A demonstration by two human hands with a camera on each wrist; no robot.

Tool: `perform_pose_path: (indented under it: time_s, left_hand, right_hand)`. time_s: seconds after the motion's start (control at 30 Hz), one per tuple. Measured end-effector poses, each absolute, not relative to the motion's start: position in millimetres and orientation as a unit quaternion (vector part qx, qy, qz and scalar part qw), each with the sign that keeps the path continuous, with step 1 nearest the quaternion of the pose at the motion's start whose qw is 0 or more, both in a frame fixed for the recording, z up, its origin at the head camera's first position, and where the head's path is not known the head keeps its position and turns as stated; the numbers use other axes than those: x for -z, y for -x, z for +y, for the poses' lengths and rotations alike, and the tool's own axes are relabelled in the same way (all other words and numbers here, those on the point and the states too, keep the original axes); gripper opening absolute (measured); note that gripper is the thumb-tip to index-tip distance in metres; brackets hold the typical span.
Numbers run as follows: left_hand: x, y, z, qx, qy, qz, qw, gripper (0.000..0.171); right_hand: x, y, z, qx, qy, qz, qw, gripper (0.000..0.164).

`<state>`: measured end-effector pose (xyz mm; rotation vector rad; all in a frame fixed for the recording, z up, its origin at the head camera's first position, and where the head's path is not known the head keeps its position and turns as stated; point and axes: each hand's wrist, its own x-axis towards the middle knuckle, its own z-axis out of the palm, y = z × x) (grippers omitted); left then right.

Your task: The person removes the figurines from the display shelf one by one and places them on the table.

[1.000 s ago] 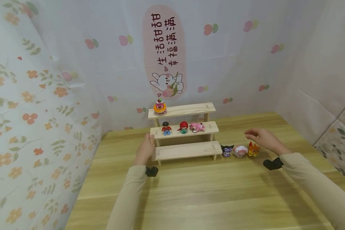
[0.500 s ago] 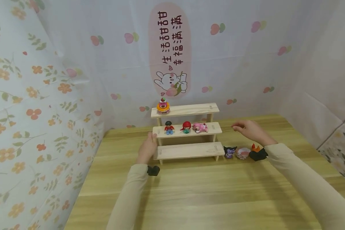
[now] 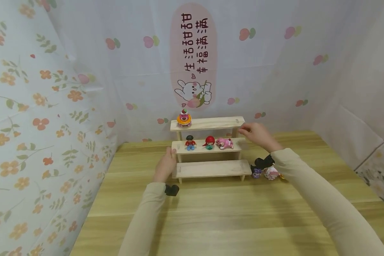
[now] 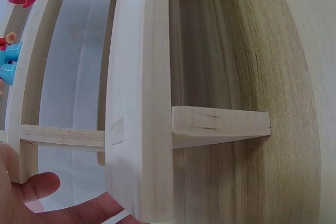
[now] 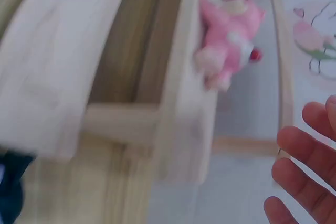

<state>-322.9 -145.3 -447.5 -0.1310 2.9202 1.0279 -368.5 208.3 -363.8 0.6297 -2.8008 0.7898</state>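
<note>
A three-step wooden display shelf stands on the table. My left hand holds its left end; in the left wrist view the thumb is at the middle board's end and fingers reach to the lower board. My right hand is by the shelf's right end, near the top board, its loosely bent fingers holding nothing. On the middle board are a black-haired figure in red, a red-haired mermaid figure and a pink bear figure lying down. Another bear in an orange ring sits top left.
Right of the shelf, a black-and-purple figure, a pink-and-white figure and an orange one stand in a row, partly covered by my right sleeve and black wrist strap. Printed cloth hangs behind and at the sides.
My right hand has moved left from above the row of figures to the shelf's right end. The left hand stays at the left end. The view has shifted slightly.
</note>
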Motion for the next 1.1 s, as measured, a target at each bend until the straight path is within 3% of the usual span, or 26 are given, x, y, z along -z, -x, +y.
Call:
perform_pose_path:
  time_s: [0.57,1.1]
  left_hand:
    - [448.7,323.6,-146.3,-0.338,0.037,0.94,0.015,0.039]
    - [453.6,322.6,-143.6,-0.347,0.032,0.937,-0.004,0.039]
  right_hand:
    - [329.2,386.7,135.7,-0.291,-0.206,-0.932,0.07,0.023]
    - [318.5,410.6,82.2,-0.281,-0.257,-0.92,0.097,0.022]
